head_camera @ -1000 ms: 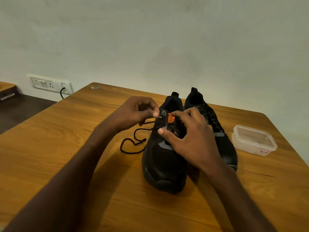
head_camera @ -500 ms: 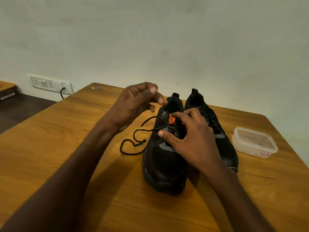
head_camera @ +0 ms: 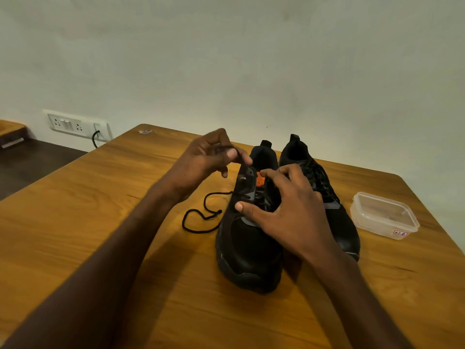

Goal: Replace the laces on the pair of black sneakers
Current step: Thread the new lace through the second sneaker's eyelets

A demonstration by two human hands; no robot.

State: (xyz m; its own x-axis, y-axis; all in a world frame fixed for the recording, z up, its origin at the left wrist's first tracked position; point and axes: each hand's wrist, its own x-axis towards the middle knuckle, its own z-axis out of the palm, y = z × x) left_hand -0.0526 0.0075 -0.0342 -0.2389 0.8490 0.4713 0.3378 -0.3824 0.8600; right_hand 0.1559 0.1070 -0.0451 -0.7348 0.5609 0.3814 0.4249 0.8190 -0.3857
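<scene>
On the far left a white wall socket panel (head_camera: 76, 125) has one black cable (head_camera: 94, 139) plugged in; its lower run drops out of sight behind the brown wooden table (head_camera: 75, 197). A thin black shoelace (head_camera: 201, 217) lies in loose loops on the table left of the shoes, then rises to the left hand (head_camera: 203, 159), whose curled thumb and fingers pinch it just above the left shoe's collar. Two black fabric sneakers stand side by side near the middle of the table, heels away from the viewer. The left sneaker (head_camera: 246, 253) shows an orange tab (head_camera: 260, 178) on its tongue. The right hand (head_camera: 286, 212) rests on this shoe with fingers spread and bent, thumb against its left side, fingertips at the tongue; it hides most of the eyelets. The right sneaker (head_camera: 334, 217) is laced, its toe partly covered by the right forearm. At the right stands one clear lidded plastic box (head_camera: 382, 215) with a small label too small to read.
</scene>
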